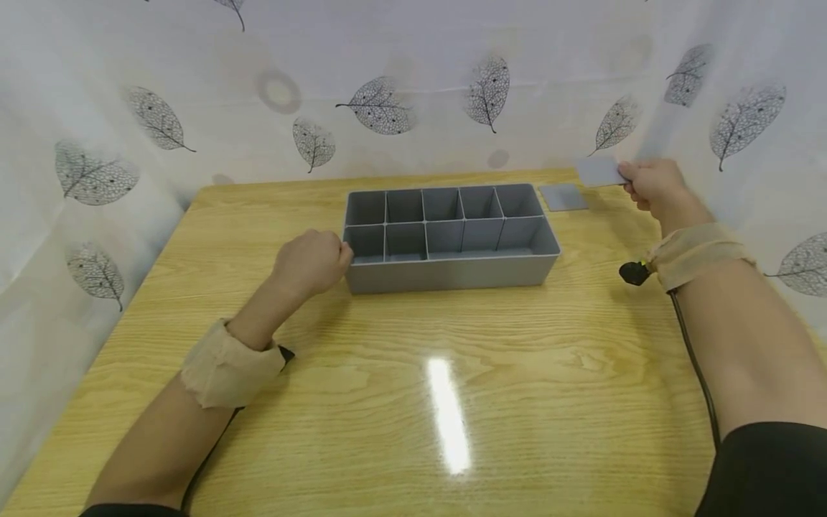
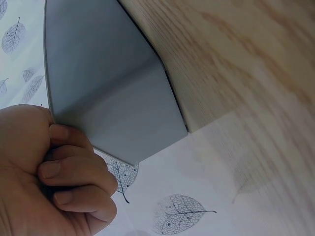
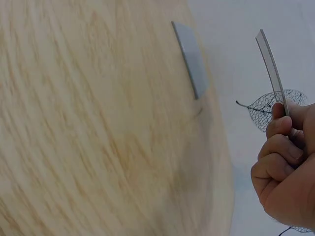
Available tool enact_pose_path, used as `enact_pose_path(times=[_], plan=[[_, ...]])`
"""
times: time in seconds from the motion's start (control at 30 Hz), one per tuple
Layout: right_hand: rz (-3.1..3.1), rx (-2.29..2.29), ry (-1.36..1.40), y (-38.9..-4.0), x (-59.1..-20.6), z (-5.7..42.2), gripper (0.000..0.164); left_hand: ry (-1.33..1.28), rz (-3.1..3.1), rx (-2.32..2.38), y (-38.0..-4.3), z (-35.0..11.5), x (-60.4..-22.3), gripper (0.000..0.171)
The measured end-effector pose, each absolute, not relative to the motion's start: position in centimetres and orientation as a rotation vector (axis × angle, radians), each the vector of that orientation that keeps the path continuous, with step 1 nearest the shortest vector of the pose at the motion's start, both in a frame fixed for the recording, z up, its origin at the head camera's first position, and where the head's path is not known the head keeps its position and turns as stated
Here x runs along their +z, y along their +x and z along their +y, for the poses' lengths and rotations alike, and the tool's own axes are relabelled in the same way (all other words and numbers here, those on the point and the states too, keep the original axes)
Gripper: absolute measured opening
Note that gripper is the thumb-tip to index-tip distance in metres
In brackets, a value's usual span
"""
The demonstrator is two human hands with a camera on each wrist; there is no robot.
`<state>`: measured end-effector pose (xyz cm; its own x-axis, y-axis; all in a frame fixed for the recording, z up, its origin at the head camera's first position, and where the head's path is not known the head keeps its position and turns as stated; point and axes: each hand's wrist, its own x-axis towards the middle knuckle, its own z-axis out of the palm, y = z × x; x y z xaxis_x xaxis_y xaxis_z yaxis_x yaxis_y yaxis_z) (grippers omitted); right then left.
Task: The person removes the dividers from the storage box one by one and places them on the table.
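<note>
A grey divided box (image 1: 452,274) stands on the table, its back row split into several compartments. Its front row has two small compartments at the left and one wide one at the right. My left hand (image 1: 313,260) grips the box's left end at the rim, with fingers curled; the left wrist view shows them against the grey wall (image 2: 113,98). Beyond the box's right end, my right hand (image 1: 655,187) pinches a thin grey divider plate (image 1: 597,172) by one edge, raised above the table. A second divider plate (image 1: 564,197) lies flat near the box's back right corner.
The wooden table (image 1: 362,402) ends at a leaf-printed curtain (image 1: 420,64) along the back and sides. Each wrist wears a beige wrap (image 1: 701,255) with a small black camera, and a cable (image 1: 694,359) runs along the right forearm.
</note>
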<state>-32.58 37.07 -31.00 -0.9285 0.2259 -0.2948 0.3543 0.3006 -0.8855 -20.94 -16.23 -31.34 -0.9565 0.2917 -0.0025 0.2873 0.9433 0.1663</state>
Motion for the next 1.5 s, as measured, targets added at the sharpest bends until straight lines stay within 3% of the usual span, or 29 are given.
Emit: enact_pose_path(times=[0.23,0.67,0.83,1.07,1.5], plan=[[2.554,-1.527,0.586,-32.9,-32.5,38.8,0.024,0.462,3.049,0.262,-20.9,-16.3,-31.3,0.044],[2.849,-0.9,0.496,-33.5,-33.8,39.8,0.057,0.445,3.054,0.304,-20.5,-16.8,-31.8,0.043],[2.946,-0.51,0.337,-33.7,-34.0,39.7,0.066,0.444,3.05,0.3,-20.4,-17.0,-31.7,0.043],[2.953,-0.239,0.21,-33.6,-33.6,39.8,0.068,0.446,3.051,0.306,-20.6,-16.5,-31.6,0.044],[2.944,-0.161,0.158,-34.8,-34.1,39.5,0.067,0.449,3.065,0.281,-21.1,-16.3,-31.6,0.044]])
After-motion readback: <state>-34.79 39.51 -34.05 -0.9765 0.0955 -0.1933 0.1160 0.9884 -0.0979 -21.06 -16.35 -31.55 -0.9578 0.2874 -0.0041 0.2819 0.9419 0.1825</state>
